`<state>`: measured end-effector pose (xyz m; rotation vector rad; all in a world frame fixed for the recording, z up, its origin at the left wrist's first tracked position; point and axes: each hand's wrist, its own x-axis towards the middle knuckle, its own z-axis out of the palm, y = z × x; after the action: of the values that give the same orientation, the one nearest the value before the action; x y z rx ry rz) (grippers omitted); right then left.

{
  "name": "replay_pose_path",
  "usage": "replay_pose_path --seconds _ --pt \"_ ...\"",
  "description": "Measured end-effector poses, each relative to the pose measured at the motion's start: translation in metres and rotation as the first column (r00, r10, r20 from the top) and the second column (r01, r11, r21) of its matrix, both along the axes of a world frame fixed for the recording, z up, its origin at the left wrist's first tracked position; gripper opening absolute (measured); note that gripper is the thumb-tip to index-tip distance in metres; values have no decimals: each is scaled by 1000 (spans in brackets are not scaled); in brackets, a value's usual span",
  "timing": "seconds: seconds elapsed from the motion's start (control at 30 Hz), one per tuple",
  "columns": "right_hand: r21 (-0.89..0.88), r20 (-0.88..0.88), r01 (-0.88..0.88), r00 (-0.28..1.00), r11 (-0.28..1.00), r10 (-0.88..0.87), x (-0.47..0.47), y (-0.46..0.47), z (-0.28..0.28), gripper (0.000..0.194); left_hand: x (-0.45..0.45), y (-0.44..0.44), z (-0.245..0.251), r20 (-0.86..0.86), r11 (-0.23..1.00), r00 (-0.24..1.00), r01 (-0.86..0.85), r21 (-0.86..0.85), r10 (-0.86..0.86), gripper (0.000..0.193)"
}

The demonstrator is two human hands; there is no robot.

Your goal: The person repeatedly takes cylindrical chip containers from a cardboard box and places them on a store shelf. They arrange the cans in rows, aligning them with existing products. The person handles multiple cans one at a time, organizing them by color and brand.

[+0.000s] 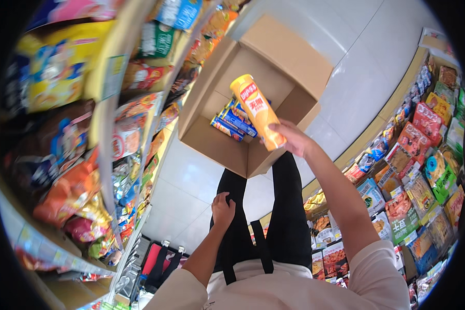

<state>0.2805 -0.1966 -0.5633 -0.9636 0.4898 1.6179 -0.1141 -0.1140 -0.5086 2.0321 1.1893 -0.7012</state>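
My right hand (292, 137) grips the lower end of a yellow Lay's chip canister (257, 110), held slantwise above an open cardboard box (213, 147). Inside the box, several blue-and-yellow snack packages (232, 122) lie together on the bottom, partly hidden by the canister. The box stands on the floor before my legs with its flaps spread. My left hand (223, 209) hangs in front of my thigh, fingers loosely spread, holding nothing.
Shelves of bagged snacks (58, 73) rise close on the left. Packaged foods (403, 209) fill a low display on the right. Pale floor tiles (356, 77) lie between them. Another person's dark-clothed legs (164, 263) show at the lower left.
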Motion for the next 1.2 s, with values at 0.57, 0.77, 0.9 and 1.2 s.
replay_pose_path --seconds 0.57,0.77,0.9,1.2 --pt "521 364 -262 929 812 66 -91 49 402 79 144 143 436 807 947 517 -21 -320 284 96" --pt "551 542 -444 834 707 101 -136 90 477 77 86 162 525 842 990 523 -109 -88 133 90" --pt "540 583 -465 808 701 87 -166 125 519 75 52 177 561 912 978 382 -192 -76 146 85" --pt "494 776 -626 630 603 18 -217 177 553 51 -21 231 665 992 911 117 -402 86 -41 77"
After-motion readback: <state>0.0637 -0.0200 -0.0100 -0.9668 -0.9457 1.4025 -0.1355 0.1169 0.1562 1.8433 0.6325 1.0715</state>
